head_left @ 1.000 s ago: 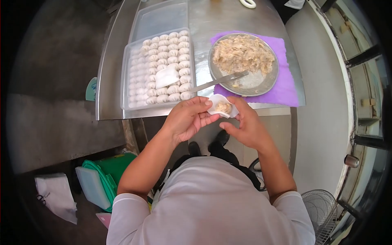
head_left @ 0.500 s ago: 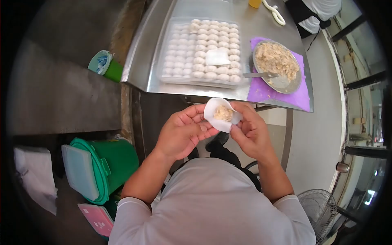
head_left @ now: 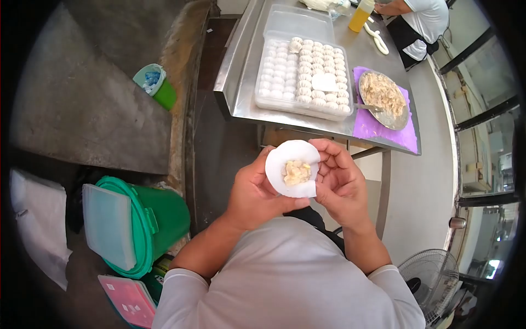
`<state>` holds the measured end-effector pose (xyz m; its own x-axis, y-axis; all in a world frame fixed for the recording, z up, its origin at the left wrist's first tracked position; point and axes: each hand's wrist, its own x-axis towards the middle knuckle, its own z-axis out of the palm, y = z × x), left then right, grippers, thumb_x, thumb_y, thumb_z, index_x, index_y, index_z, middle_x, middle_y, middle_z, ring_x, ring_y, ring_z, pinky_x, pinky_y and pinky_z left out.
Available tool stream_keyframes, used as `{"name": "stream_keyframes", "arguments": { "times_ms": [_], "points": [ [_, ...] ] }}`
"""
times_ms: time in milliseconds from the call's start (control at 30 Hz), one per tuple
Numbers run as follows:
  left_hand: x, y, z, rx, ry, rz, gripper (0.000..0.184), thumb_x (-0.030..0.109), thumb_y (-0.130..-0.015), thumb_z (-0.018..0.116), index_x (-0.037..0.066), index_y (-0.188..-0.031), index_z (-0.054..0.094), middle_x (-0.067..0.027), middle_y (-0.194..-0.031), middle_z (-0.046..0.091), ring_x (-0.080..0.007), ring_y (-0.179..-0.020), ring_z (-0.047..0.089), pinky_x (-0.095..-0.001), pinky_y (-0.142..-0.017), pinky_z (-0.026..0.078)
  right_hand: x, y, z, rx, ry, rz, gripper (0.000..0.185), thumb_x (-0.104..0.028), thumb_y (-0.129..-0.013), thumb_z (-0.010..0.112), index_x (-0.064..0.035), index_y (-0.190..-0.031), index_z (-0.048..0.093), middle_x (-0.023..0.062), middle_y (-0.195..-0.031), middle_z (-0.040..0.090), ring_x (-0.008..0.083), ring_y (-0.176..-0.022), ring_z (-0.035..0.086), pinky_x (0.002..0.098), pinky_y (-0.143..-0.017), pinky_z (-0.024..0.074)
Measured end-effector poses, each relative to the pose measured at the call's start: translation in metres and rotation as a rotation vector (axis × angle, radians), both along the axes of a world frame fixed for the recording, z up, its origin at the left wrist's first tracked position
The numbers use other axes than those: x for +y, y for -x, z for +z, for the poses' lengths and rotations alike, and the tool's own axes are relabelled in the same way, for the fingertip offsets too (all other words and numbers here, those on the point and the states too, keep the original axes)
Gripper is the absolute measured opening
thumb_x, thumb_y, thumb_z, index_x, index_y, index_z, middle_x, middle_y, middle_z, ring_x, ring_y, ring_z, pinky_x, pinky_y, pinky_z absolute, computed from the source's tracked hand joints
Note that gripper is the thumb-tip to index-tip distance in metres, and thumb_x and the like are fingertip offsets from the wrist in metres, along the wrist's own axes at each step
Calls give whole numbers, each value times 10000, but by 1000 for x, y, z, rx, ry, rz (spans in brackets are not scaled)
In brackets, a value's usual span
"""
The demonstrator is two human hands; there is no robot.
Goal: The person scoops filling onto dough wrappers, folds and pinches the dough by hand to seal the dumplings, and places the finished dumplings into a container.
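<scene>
A round white dough wrapper (head_left: 278, 164) with a lump of pale filling (head_left: 297, 172) in its middle lies face up between my hands, in front of my chest. My left hand (head_left: 256, 193) supports it from the left, thumb along the lower edge and fingers mostly hidden underneath. On the other side, my right hand (head_left: 342, 183) pinches the right edge between thumb and fingers, where the rim is slightly folded. Beyond them, a clear plastic box (head_left: 307, 112) on the metal table holds rows of pleated dumplings (head_left: 319, 68) and a white square piece lying on top.
A metal plate of filling (head_left: 383, 93) with a spatula (head_left: 368, 107) rests on a purple cloth (head_left: 378, 131). Farther back stand a yellow bottle (head_left: 360, 16) and a dough rope (head_left: 377, 41), near a co-worker (head_left: 419, 22). Green bins (head_left: 164, 216) and a fan (head_left: 430, 279) flank me.
The wrapper has opened out flatter and faces up more, with my hands closer to me. My left thumb has shifted to its lower edge. The view has turned, bringing the co-worker further in.
</scene>
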<state>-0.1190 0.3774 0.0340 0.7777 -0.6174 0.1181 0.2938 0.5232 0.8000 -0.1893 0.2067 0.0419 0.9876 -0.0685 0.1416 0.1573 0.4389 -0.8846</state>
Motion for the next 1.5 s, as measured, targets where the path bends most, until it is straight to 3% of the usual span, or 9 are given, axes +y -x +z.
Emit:
{"name": "stream_keyframes", "arguments": {
  "times_ms": [67, 133, 200, 500, 900, 967, 1167, 1300, 1500],
  "points": [
    [5, -8, -4, -541, -332, 182, 578, 61, -716, 920, 52, -1239, 674, -37, -1086, 627, -149, -1073, 608, -308, -917, 520, 6, 0, 2, -23, -2, 6, 647, 120, -897, 591, 27, -1490, 348, 152, -1355, 512, 190, -1247, 560, 328, -1026, 494],
    [6, -11, -2, -659, -333, 256, 521, 81, -719, 924, 76, -1195, 712, -45, -1086, 620, -142, -1003, 605, -287, -882, 515, 8, -1, 0, -53, 2, -16, 658, 132, -887, 601, 34, -1486, 347, 149, -1326, 520, 182, -1212, 570, 327, -1007, 503],
    [6, -5, 6, -440, -250, 242, 538, 90, -706, 930, 41, -1197, 714, -56, -1077, 642, -163, -1017, 604, -292, -904, 492, 9, -3, 2, -79, 9, 3, 660, 133, -885, 611, 35, -1483, 350, 138, -1306, 523, 179, -1188, 574, 328, -1006, 503],
    [0, 0, 18, -462, -254, 316, 419, 47, -772, 881, 50, -1163, 729, -85, -1131, 635, -157, -1031, 613, -284, -886, 517, 10, 3, 6, -163, -30, -93, 606, 122, -886, 675, 25, -1428, 422, 125, -1251, 558, 164, -1112, 607, 294, -923, 538],
    [-13, 9, 14, -394, -247, 246, 318, 55, -863, 811, 38, -1170, 730, -97, -1155, 621, -153, -1036, 605, -270, -846, 510, -4, 4, -3, -276, 197, -214, 223, 51, -941, 672, 40, -1154, 610, 83, -1036, 584, 124, -912, 612, 262, -779, 515],
    [-12, 10, 17, -427, -283, 234, 322, 55, -868, 807, 34, -1178, 722, -93, -1144, 624, -150, -1026, 607, -271, -844, 511, 2, 5, 11, -138, -178, -170, 141, 44, -948, 662, 52, -1088, 643, 93, -1038, 574, 131, -912, 608, 261, -784, 513],
    [-12, 13, 13, -370, -246, 236, 322, 50, -878, 797, 14, -1177, 681, -73, -1102, 641, -131, -976, 619, -271, -834, 513, -16, 8, 4, -196, 150, -45, 361, 64, -931, 668, 49, -1271, 550, 89, -1067, 567, 136, -924, 595, 276, -844, 531],
    [-15, 16, 10, -159, -93, 197, 298, 48, -888, 788, 14, -1159, 670, -66, -1107, 654, -120, -964, 624, -268, -835, 512, -1, 14, 16, -115, -139, -68, 365, 79, -911, 686, 50, -1256, 569, 85, -1089, 569, 132, -946, 590, 269, -835, 529],
    [-17, 24, 5, -103, -56, 199, 288, 35, -897, 772, 9, -1163, 665, -64, -1094, 664, -113, -964, 625, -261, -832, 507, -8, 18, -1, -246, 296, -216, 301, 57, -890, 732, 28, -1175, 637, 88, -1077, 566, 122, -928, 580, 239, -728, 505]
  ]
}}
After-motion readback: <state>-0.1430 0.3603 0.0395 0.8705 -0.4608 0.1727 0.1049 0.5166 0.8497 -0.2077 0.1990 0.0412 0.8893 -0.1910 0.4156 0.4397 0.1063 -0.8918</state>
